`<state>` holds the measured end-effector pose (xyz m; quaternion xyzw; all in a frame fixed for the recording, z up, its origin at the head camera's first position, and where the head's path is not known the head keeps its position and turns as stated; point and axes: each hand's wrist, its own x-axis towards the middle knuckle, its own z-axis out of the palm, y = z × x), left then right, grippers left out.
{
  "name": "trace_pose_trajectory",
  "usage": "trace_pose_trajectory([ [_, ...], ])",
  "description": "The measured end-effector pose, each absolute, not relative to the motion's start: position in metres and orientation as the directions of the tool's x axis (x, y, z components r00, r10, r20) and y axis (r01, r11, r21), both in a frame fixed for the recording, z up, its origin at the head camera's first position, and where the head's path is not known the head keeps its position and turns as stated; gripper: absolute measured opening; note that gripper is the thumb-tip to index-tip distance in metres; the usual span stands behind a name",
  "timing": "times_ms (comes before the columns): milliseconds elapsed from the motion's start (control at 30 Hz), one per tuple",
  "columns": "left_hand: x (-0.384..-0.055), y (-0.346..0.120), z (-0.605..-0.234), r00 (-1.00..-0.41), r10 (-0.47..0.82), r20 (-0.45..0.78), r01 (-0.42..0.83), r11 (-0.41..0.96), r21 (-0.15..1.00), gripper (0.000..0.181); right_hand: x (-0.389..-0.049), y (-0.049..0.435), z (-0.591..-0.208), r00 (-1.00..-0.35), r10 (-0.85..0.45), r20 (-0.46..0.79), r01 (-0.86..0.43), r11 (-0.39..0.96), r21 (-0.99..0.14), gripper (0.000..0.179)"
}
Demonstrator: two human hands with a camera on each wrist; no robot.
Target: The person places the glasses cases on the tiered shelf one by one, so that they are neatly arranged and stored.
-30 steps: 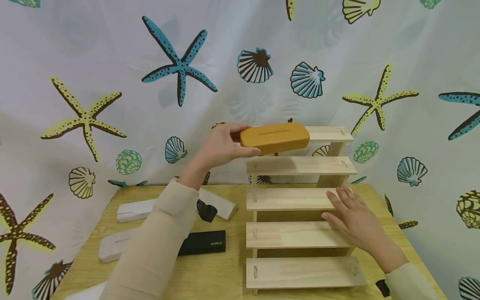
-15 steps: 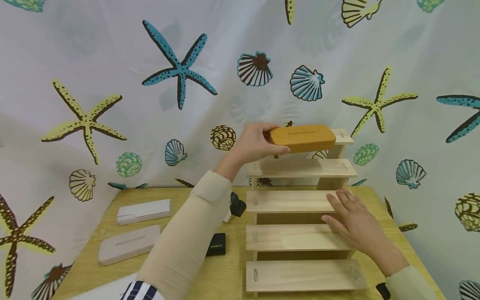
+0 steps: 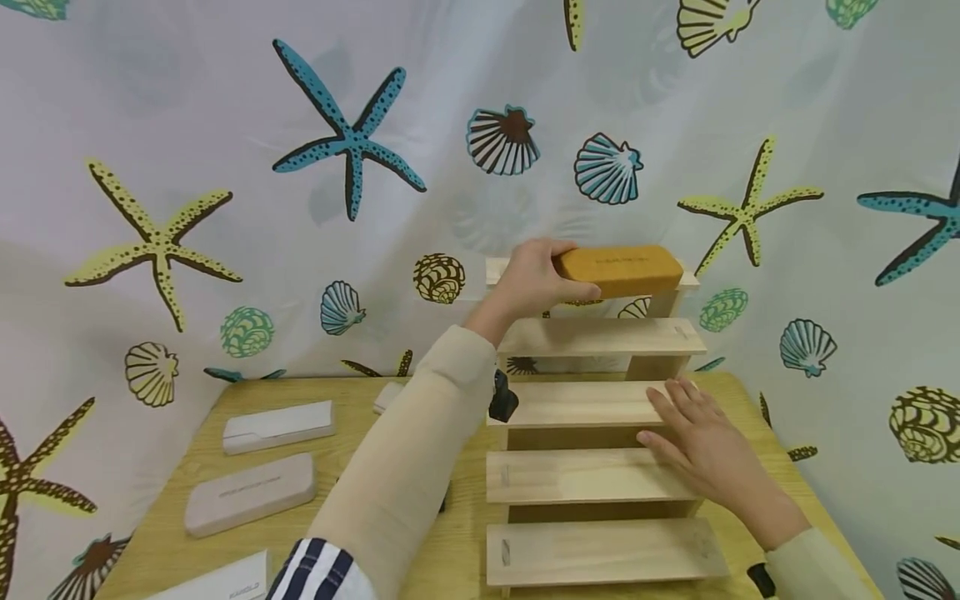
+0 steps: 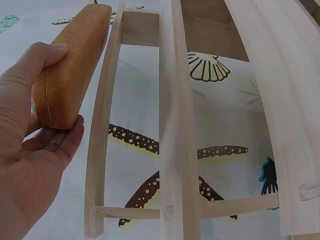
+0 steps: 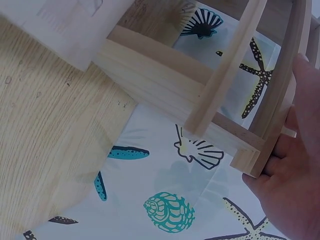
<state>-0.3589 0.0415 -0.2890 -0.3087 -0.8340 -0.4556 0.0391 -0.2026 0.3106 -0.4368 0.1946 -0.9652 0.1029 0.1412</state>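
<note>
Left hand (image 3: 536, 279): clamped on the left end of an orange-yellow case (image 3: 618, 270), thumb on one face, fingers round the other. Case is a long block with rounded corners and a matt, leather-like skin; my left wrist view shows a thin seam running along it. It is up at the level of the top board (image 3: 497, 268) of the rack (image 3: 592, 550), overlapping that board in my head view; I cannot tell whether they touch.

Right hand (image 3: 705, 446): well apart from the left, fingers laid out on the right end of the middle board (image 3: 570, 404), thumb at its front edge.

Rack: five pale, fine-grained wooden boards in steps, joint ends showing. Table (image 3: 461, 550): yellowish wood grain. Backdrop (image 3: 480, 33): white cloth printed with starfish and shells.

Left side of table: white case (image 3: 277, 427) with a slanting flap line; pale pinkish case (image 3: 251, 494), round-cornered; white box (image 3: 225, 577), cut by the frame.

Writing: orange-yellow and pinkish cases each carry one dark line, too blurred for me to read. White box seems to read "KAHOLD", third letter uncertain.
</note>
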Motion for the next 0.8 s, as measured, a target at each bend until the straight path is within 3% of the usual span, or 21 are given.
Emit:
trace_pose_trajectory([
  [300,-0.367,0.059,-0.292,-0.82,0.476,0.319,0.518,0.379,0.766,0.046,-0.203,0.311,-0.438,-0.891,-0.339,0.301,-0.392,0.91,-0.137,0.067],
  [567,-0.368,0.072,-0.291,-0.845,0.467,0.261,0.482,0.45,0.752,0.08,-0.199,0.311,-0.436,-0.904,-0.326,0.278,-0.377,0.914,-0.153,0.068],
  [800,-0.367,0.074,-0.291,-0.857,0.457,0.239,0.462,0.474,0.75,0.081,-0.198,0.311,-0.437,-0.905,-0.323,0.277,-0.373,0.915,-0.154,0.069],
])
